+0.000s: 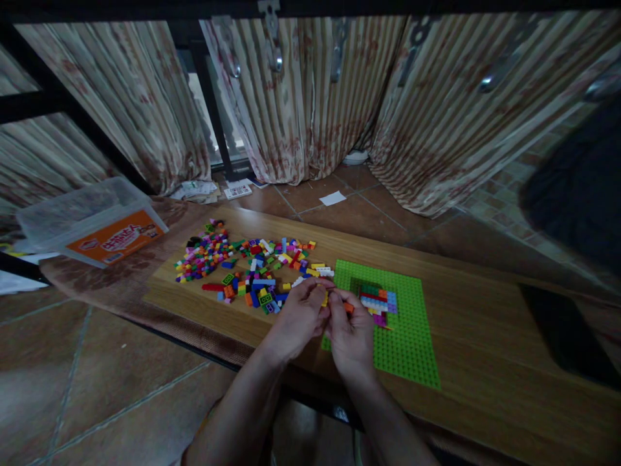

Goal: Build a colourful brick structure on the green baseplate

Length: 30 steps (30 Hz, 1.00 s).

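My left hand (301, 318) and my right hand (350, 333) meet fingertip to fingertip over the left edge of the green baseplate (410, 336). A small yellow toy brick (325, 299) is pinched in my left fingers, with my right fingertips against it. Between the thumb and fingers of my right hand shows an orange toy brick (348, 308). My fingers partly cover both bricks. Just beyond my right hand, a built block of joined bricks (378, 301) in white, blue, red, orange and magenta sits on the baseplate.
Loose bricks (206, 252) of many colours spread over the left part of the wooden table (466, 317). A clear plastic box (92, 220) with an orange label stands at the far left. A dark flat object (567, 333) lies at right. Striped curtains (310, 97) hang behind.
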Tool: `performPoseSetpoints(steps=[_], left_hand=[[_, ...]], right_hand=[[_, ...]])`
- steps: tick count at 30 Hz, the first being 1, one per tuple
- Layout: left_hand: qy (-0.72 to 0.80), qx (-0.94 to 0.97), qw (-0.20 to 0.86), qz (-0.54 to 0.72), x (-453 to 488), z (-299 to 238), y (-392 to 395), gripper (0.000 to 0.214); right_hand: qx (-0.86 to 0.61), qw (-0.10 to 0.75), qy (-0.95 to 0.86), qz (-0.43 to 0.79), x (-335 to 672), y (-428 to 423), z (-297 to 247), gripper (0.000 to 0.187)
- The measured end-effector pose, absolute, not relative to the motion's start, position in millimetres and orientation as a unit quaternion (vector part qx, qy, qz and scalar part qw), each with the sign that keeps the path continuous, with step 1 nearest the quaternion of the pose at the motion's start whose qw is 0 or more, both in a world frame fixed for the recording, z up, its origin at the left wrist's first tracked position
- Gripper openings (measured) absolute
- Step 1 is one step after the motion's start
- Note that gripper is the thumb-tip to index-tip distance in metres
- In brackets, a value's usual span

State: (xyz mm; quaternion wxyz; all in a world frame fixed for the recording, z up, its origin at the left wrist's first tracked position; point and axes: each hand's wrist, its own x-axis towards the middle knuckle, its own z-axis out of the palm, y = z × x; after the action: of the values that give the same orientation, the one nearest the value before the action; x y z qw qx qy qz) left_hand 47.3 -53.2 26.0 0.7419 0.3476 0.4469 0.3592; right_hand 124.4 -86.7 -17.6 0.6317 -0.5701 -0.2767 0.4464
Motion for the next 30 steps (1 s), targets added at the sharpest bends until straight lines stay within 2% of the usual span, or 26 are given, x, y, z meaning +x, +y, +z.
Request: performPoseSetpoints(steps=[5,10,14,18,25,30], left_hand=[[0.411,0.352,0.766,0.348,43.9,24.9,-51.3,0.027],[0.412,0.395,0.738,0.359,45.2,23.2,-53.6,0.023],[0.4,0.476,0.684,0.38,50.0,16.5,-57.7,0.018],[0.397,0.508,0.673,0.362,51.6,12.0,-59.2,0.023],[0.452,0.678,0.466,0.345,45.2,20.6,-59.5,0.031],[0.453,0.738,0.402,0.298,44.6,21.0,-58.6,0.037]], right_hand=[[-0.533,0.649,-0.228,0.493,122.9,-87.6,-11.8,0.036],[-0.518,0.663,-0.181,0.509,121.8,-86.5,-13.3,0.033],[-0.536,0.662,-0.163,0.497,125.6,-89.1,-14.1,0.029],[-0.568,0.642,-0.231,0.461,131.8,-91.6,-11.8,0.023],[-0.596,0.609,-0.336,0.401,133.9,-92.6,-8.6,0.029],[-0.603,0.601,-0.342,0.398,133.3,-92.0,-11.0,0.033]])
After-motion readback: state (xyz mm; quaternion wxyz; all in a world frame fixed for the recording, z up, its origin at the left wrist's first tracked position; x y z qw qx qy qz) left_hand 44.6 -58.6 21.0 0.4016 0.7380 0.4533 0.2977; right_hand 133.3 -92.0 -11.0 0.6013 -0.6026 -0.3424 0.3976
